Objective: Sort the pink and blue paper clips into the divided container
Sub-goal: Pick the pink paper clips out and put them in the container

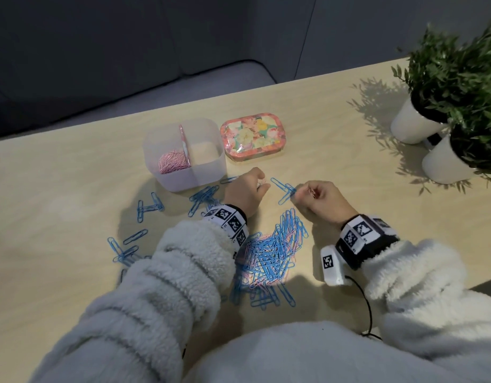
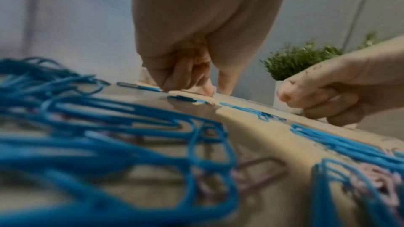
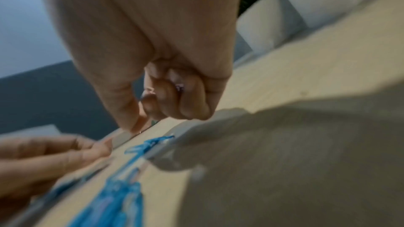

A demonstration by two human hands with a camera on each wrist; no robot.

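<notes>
- Pale wood tabletop (image 1: 72,189) carries everything; its smooth face lets thin wire slide, so a clip pressed flat will likely skate rather than lift.
- Translucent plastic container (image 1: 208,172) stands at the far middle, split by a wall into two: the left half holds a heap of pink clips (image 1: 172,163), the right half looks bare. Light and rigid, it could shift if knocked.
- Flowered tin (image 1: 252,140) sits just right of the container; some small marking shows on its near side, too small to read.
- Main pile of clips (image 1: 274,252), mostly blue with some pink threaded through, lies near the body between the wrists; looser blue ones (image 1: 150,207) are scattered left. Thin, springy, nearly weightless, they tangle and hook together, so expect several to come up at once. Best taken by pinching a rounded end or sliding a nail under the loop.
- Right hand (image 1: 319,199) is curled, its fingertips pinching a small cluster of blue clips (image 1: 287,190); something pinkish shows inside the curled fingers (image 3: 188,99), likely clips.
- Left hand (image 1: 247,192) is curled low beside the container; whether it holds anything I cannot tell.
- Wrist bands carry black-and-white square codes, no readable words.
</notes>
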